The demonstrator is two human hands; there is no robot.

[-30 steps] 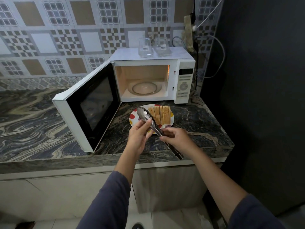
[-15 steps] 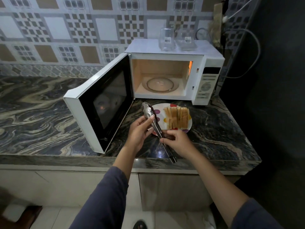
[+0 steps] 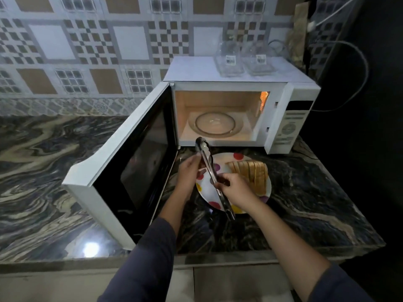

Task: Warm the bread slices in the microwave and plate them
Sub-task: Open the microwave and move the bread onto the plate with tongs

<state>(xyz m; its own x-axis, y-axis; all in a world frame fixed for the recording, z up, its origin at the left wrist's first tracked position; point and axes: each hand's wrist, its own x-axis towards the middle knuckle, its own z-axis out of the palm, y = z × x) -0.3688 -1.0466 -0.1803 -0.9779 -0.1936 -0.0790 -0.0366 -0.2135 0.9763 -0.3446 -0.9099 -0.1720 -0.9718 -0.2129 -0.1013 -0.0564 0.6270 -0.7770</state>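
— Fingers (image 3: 195,159) of the left hand (image 3: 187,174) pinch the tongs (image 3: 206,161) just below their head. The right hand (image 3: 237,189) has its fingers curled round the shaft lower down. The tongs' arms lie together and carry nothing.

— Where's the bread?

— Bread slices (image 3: 253,173) stand on edge in a row on the right half of the spotted plate (image 3: 222,160), just right of centre in the frame. They touch neither the tongs nor a hand. The plate sits on the worktop (image 3: 43,171), directly in front of the microwave (image 3: 196,68).

— So how far along is it?

— Hard to call. The door (image 3: 141,166) is swung wide toward the left of the frame, the lamp inside glows, and the glass turntable (image 3: 214,125) is bare, so nothing is warming. Either the slices have yet to go in, or they are already warmed and plated. I can't tell which by looking. My guess is the tongs are being readied to lift a slice, so some moving is left, and the door wants shutting.

— And the room?

— Dark marbled stone, pale swirls running off to the left edge, with a glare spot at lower left. Patterned tiles (image 3: 128,42) fill the top of the frame. Two clear containers (image 3: 229,59) sit on top of the microwave. A cable (image 3: 365,68) loops at upper right against a dark wall (image 3: 383,149).
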